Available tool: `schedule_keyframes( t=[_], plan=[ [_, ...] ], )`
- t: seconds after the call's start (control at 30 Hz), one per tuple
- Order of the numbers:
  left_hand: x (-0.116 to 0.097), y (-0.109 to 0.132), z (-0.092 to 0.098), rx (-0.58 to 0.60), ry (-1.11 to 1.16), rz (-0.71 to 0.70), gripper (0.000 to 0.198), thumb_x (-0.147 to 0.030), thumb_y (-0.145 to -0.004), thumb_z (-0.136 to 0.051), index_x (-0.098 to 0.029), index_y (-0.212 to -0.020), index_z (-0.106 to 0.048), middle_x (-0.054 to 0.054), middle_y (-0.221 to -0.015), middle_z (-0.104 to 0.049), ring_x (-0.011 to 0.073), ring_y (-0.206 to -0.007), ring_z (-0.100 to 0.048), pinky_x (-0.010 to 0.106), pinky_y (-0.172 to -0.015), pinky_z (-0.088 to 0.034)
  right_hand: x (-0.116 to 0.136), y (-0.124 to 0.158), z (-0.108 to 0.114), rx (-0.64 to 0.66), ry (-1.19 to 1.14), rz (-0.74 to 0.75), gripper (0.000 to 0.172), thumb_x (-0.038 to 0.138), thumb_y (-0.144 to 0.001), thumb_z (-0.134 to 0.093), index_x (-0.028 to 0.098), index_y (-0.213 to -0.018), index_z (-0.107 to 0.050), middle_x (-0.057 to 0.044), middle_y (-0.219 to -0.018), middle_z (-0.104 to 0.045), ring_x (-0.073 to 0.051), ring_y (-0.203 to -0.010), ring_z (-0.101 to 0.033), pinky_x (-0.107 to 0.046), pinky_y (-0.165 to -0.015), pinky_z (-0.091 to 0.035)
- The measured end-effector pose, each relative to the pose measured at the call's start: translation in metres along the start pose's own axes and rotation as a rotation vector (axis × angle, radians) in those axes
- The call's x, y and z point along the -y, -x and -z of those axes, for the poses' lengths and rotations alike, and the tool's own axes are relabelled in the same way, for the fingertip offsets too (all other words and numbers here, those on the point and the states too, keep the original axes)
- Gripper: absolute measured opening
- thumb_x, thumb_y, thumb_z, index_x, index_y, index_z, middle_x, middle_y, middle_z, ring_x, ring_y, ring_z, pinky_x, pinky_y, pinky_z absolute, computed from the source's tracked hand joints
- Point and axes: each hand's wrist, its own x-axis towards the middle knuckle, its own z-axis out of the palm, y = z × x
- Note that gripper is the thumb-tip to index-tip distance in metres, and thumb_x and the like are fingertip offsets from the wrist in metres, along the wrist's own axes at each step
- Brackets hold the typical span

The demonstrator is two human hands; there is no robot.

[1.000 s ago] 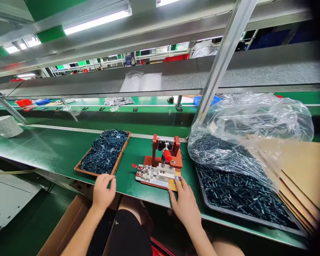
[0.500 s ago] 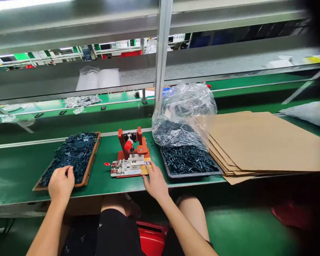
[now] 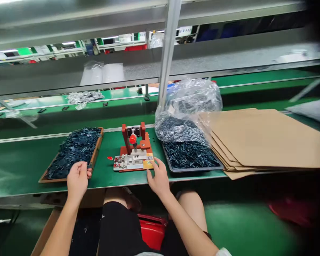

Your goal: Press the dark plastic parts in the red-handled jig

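Observation:
My left hand [image 3: 78,177] is closed in a pinch at the right rim of the brown tray [image 3: 96,153], with a small dark part [image 3: 89,166] at its fingertips. Dark flat parts [image 3: 74,149] are heaped in that tray. My right hand [image 3: 159,177] has its fingers apart at the right end of the metal plate on the red fixture [image 3: 133,161], holding nothing that I can make out. The fixture has a red-knobbed clamp [image 3: 133,138] standing over its plate.
A black tray [image 3: 197,170] of small dark pieces stands to the right, partly under a clear plastic bag [image 3: 194,99]. Brown cardboard sheets [image 3: 266,138] lie stacked beyond it. A metal post [image 3: 168,53] rises behind the fixture.
My left hand has moved right from over the heap to the tray's right rim, and a dark part now shows in its fingers. The view has shifted slightly.

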Motion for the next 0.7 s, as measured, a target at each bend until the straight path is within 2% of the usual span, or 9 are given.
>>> schedule_keyframes(
  t=[0.03,0.1,0.2,0.27,0.37,0.43,0.5,0.6,0.7],
  plan=[
    [-0.002,0.023,-0.016,0.052,-0.004,-0.013,0.039,-0.057,-0.091,-0.052,-0.019,-0.098,-0.058,-0.001,-0.063,-0.062,0.0174,-0.057,-0.063,0.027,-0.056,-0.050,0.009,0.008,0.003,-0.009,-0.103,-0.017,0.033,0.032,-0.093,-0.055,0.018,-0.122,-0.064,-0.018,-0.127,-0.061,-0.032,-0.121,-0.057,-0.052,-0.104,-0.048],
    [-0.002,0.072,-0.049,0.147,-0.062,-0.101,0.036,-0.054,-0.094,-0.050,-0.020,-0.094,-0.061,0.000,-0.064,-0.064,0.0175,-0.058,-0.065,0.028,-0.058,-0.052,0.028,0.026,0.005,0.113,-0.377,-0.110,0.032,0.039,-0.098,-0.050,0.020,-0.119,-0.065,-0.010,-0.101,-0.067,-0.024,-0.093,-0.066,-0.041,-0.085,-0.056],
    [0.001,0.132,-0.088,0.322,-0.068,-0.344,0.029,-0.043,-0.099,-0.047,-0.021,-0.091,-0.064,0.005,-0.078,-0.069,0.0183,-0.071,-0.069,0.030,-0.068,-0.056,0.048,0.048,0.004,0.319,-0.760,-0.388,0.039,0.050,-0.101,-0.044,0.019,-0.109,-0.066,0.000,-0.073,-0.060,-0.012,-0.055,-0.056,-0.025,-0.054,-0.047],
    [0.005,0.154,-0.104,0.403,-0.014,-0.462,0.025,-0.035,-0.100,-0.046,-0.021,-0.091,-0.066,0.007,-0.088,-0.070,0.0187,-0.082,-0.069,0.030,-0.076,-0.057,0.050,0.054,0.002,0.315,-0.848,-0.541,0.039,0.055,-0.096,-0.052,0.018,-0.093,-0.065,0.003,-0.067,-0.056,-0.009,-0.048,-0.051,-0.022,-0.049,-0.041],
    [0.015,0.167,-0.115,0.490,0.044,-0.480,0.022,-0.033,-0.100,-0.049,-0.022,-0.096,-0.068,0.007,-0.094,-0.070,0.0193,-0.087,-0.068,0.032,-0.081,-0.056,0.037,0.058,0.003,0.367,-0.853,-0.649,0.035,0.051,-0.085,-0.068,0.018,-0.080,-0.060,0.004,-0.063,-0.056,-0.008,-0.048,-0.052,-0.020,-0.049,-0.041],
    [0.022,0.168,-0.121,0.564,0.081,-0.375,0.024,-0.041,-0.097,-0.054,-0.023,-0.095,-0.069,0.009,-0.097,-0.070,0.0217,-0.091,-0.068,0.035,-0.085,-0.057,0.026,0.063,0.005,0.381,-0.846,-0.691,0.032,0.048,-0.083,-0.070,0.019,-0.080,-0.059,0.005,-0.061,-0.057,-0.009,-0.047,-0.054,-0.020,-0.048,-0.043],
    [0.026,0.170,-0.128,0.634,0.157,-0.126,0.034,-0.054,-0.091,-0.061,-0.022,-0.097,-0.069,0.010,-0.099,-0.070,0.0240,-0.090,-0.069,0.037,-0.083,-0.058,0.017,0.072,0.007,0.288,-0.783,-0.656,0.025,0.042,-0.085,-0.067,0.019,-0.082,-0.060,0.004,-0.063,-0.059,-0.011,-0.051,-0.059,-0.021,-0.051,-0.047],
    [0.023,0.176,-0.136,0.762,0.353,0.361,0.057,-0.070,-0.080,-0.066,-0.019,-0.106,-0.067,0.007,-0.086,-0.069,0.0218,-0.075,-0.066,0.034,-0.070,-0.057,0.009,0.090,0.010,0.124,-0.542,-0.409,0.012,0.030,-0.089,-0.061,0.020,-0.084,-0.064,-0.001,-0.074,-0.066,-0.016,-0.066,-0.066,-0.027,-0.063,-0.054],
    [0.014,0.183,-0.139,0.862,0.517,0.670,0.063,-0.065,-0.065,-0.083,-0.016,-0.102,-0.069,0.003,-0.075,-0.065,0.0159,-0.067,-0.060,0.028,-0.065,-0.053,0.005,0.105,0.014,0.107,-0.349,-0.166,0.010,0.024,-0.091,-0.057,0.021,-0.087,-0.066,-0.004,-0.083,-0.070,-0.018,-0.076,-0.068,-0.030,-0.072,-0.056]
  ],
)
